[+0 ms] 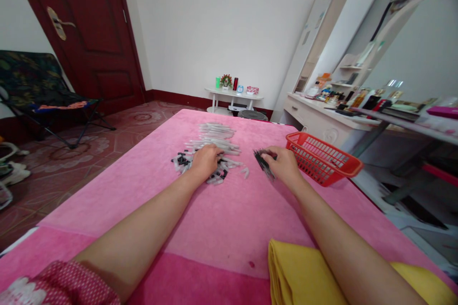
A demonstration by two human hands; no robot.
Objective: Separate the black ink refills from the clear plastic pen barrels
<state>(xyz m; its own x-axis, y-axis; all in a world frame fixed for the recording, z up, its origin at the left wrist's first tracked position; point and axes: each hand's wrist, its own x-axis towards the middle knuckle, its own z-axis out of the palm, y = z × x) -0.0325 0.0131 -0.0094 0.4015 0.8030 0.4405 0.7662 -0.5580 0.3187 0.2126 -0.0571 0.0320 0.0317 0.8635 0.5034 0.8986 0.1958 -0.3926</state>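
On the pink cloth, my left hand (206, 161) rests over a heap of small clear and black pen caps (216, 180). Its fingers are curled and pressed together, and what they hold, if anything, is hidden. Just beyond that hand lies a stack of whitish pen barrels (216, 131), side by side. Further right, my right hand (283, 164) is closed over a bunch of thin dark pen refills (263, 163), whose ends stick out on its left. A single clear cap (245, 172) lies apart between the two hands.
A red plastic basket (324, 162) stands just right of my right hand. Folded yellow cloth (300, 274) lies under my right forearm. Beyond the pink-covered table (143, 190) are a low white stand (234, 93), a folding chair (34, 86) and a cluttered dresser (311, 109).
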